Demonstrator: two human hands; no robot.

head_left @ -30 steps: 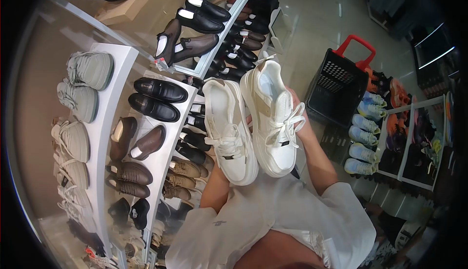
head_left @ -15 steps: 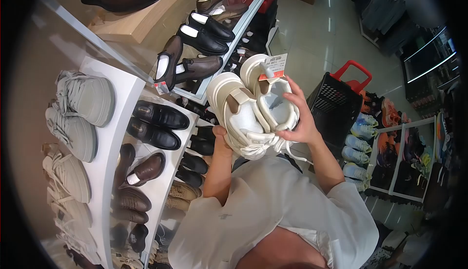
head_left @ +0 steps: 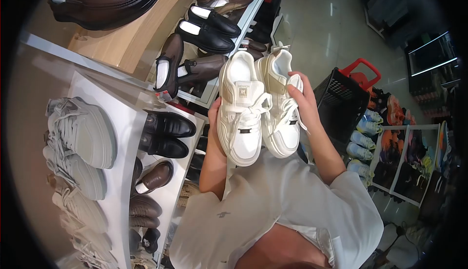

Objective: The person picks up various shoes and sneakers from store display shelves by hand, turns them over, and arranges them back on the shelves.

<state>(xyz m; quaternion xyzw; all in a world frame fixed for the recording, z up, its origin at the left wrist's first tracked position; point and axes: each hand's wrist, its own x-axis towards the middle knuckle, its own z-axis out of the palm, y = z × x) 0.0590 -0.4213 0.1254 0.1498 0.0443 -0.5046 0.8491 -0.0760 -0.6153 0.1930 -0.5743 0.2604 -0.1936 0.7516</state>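
Note:
A pair of white-and-beige sneakers is held up side by side in front of my chest, toes pointing down toward me, laces tied. My left hand [head_left: 214, 113] grips the outer side of the left sneaker [head_left: 242, 113], and most of its fingers are hidden behind the shoe. My right hand [head_left: 304, 100] is wrapped round the side of the right sneaker [head_left: 282, 118], fingers near its collar and laces. A square logo shows on the left sneaker's tongue.
At left, a white shelf [head_left: 114, 171] bears several pale sneakers [head_left: 80, 132]. Black loafers [head_left: 168, 130] sit beside it, and more dress shoes [head_left: 209, 30] stand farther back. A black shopping basket [head_left: 341, 98] with a red handle is at right, near colourful sports shoes [head_left: 360, 144].
Both hands have tilted the sneakers so their toes and laces face me instead of their openings. The price tag seen before is now out of sight.

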